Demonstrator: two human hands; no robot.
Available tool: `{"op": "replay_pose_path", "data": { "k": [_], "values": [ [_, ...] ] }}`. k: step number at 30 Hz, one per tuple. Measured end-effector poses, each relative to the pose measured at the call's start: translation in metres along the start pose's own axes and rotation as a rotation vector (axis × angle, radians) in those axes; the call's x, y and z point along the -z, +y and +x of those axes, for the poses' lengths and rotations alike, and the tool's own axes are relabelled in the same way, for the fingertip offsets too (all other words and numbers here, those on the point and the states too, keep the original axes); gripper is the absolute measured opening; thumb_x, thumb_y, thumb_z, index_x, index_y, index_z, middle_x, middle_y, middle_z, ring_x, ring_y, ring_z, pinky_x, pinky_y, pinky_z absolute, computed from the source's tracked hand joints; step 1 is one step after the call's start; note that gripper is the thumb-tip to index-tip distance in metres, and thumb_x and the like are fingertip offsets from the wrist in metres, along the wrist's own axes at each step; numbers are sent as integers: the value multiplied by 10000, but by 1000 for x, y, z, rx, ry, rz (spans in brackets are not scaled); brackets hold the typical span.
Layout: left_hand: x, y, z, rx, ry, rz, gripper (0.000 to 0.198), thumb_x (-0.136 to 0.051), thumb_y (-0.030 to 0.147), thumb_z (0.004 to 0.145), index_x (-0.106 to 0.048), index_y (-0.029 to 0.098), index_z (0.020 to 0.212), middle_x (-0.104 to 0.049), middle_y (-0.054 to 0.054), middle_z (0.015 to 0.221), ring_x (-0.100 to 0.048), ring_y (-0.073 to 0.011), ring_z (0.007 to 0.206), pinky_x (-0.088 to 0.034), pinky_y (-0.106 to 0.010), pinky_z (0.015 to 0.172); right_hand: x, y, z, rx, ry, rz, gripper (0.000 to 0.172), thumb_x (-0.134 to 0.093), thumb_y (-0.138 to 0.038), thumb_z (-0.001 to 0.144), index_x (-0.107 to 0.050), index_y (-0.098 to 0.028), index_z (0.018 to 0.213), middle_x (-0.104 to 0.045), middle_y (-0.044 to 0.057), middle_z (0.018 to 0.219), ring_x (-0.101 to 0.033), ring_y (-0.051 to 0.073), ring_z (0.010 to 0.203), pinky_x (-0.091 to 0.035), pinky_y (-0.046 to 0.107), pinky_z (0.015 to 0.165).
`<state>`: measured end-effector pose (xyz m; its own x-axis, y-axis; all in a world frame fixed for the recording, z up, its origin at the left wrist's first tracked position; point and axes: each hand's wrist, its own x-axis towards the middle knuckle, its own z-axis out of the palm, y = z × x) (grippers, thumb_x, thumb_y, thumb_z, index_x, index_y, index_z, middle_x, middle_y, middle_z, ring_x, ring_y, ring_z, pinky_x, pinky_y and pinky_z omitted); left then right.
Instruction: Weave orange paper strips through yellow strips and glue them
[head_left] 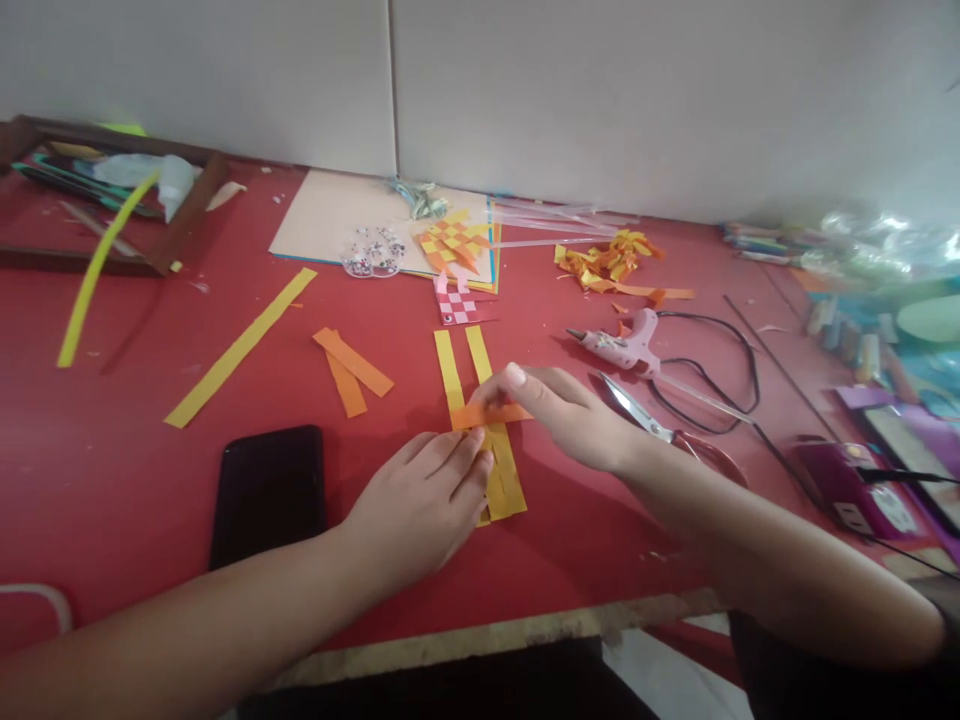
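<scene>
Two yellow paper strips (459, 368) lie side by side on the red table (112, 480), running away from me. An orange strip (487, 412) crosses them. My right hand (570, 415) pinches the orange strip's right part, fingers closed on it. My left hand (420, 505) rests flat on the near ends of the yellow strips, fingers stretched out and pressing the paper down.
A black phone (268, 490) lies left of my left hand. Two loose orange strips (351, 368) and a long yellow strip (240, 347) sit further left. Scissors (660, 425), a pink glue gun (626, 345) with black cord, woven paper pieces (454, 245) and scraps lie beyond.
</scene>
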<state>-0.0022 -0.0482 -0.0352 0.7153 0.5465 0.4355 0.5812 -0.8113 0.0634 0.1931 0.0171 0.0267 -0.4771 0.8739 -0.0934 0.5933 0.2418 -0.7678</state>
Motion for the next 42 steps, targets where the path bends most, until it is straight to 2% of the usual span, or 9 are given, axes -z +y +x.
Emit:
{"op": "replay_pose_path", "data": {
  "k": [3,8,12,16,20,26,29,35,42],
  "values": [
    [0,0,0,1,3,7,306,-508,188,901,-622,66,1158,-662,-172,1210,-622,-286,1073,-536,-428,874,-9,-1,3,-36,-83,230,707,-191,-669,955,-724,-205,932,-731,45,992,-671,180,959,-518,321,876],
    [-1,0,1,-6,34,25,299,-505,167,892,-630,55,1140,-676,-165,1181,-617,-285,1084,-522,-424,907,-15,-2,2,24,-73,177,730,-169,-671,954,-723,-197,966,-727,64,1007,-662,191,990,-506,350,902],
    [-1,1,0,10,15,21,309,-499,160,888,-619,60,1155,-675,-160,1170,-625,-280,1038,-524,-430,894,-20,3,-9,172,-29,75,601,-196,-531,1014,-677,-176,1071,-713,82,1057,-647,188,1019,-504,368,916],
    [1,1,1,24,-15,-17,302,-487,129,880,-617,59,1144,-676,-163,1136,-631,-270,1006,-529,-426,893,-30,11,-24,317,80,-83,307,-357,-291,1007,-607,-169,1137,-691,102,1093,-633,199,1025,-523,392,893],
    [4,3,3,20,13,-34,255,-462,84,895,-632,59,1084,-671,-167,1111,-628,-261,1026,-524,-423,922,-41,20,-32,329,180,-195,310,-388,-112,946,-557,-170,1200,-684,110,1076,-633,197,1001,-546,397,865],
    [14,-2,7,69,69,-50,225,-499,98,886,-644,76,1056,-679,-143,1013,-622,-255,923,-539,-415,833,-46,32,-31,397,198,-243,360,-471,-104,903,-529,-196,1247,-680,104,1098,-620,229,1032,-541,444,892],
    [20,-13,10,219,37,-54,226,-543,231,900,-638,114,1068,-675,-126,1065,-605,-285,960,-511,-451,824,-44,33,-31,415,163,-274,356,-525,-115,875,-534,-166,1227,-667,117,1131,-599,238,1067,-526,449,924],
    [19,-25,10,269,-49,-80,538,-551,501,894,-575,71,1218,-651,-160,1191,-566,-332,1110,-446,-474,905,-41,31,-32,443,109,-329,330,-567,-167,871,-560,-155,1200,-668,112,1154,-588,239,1107,-513,443,958],
    [14,-22,8,279,-88,-90,498,-573,426,882,-573,85,1245,-637,-131,1258,-549,-319,1150,-408,-456,928,-41,29,-33,423,119,-335,308,-539,-198,907,-569,-171,1213,-672,105,1158,-596,233,1107,-528,427,955]
  ]
}}
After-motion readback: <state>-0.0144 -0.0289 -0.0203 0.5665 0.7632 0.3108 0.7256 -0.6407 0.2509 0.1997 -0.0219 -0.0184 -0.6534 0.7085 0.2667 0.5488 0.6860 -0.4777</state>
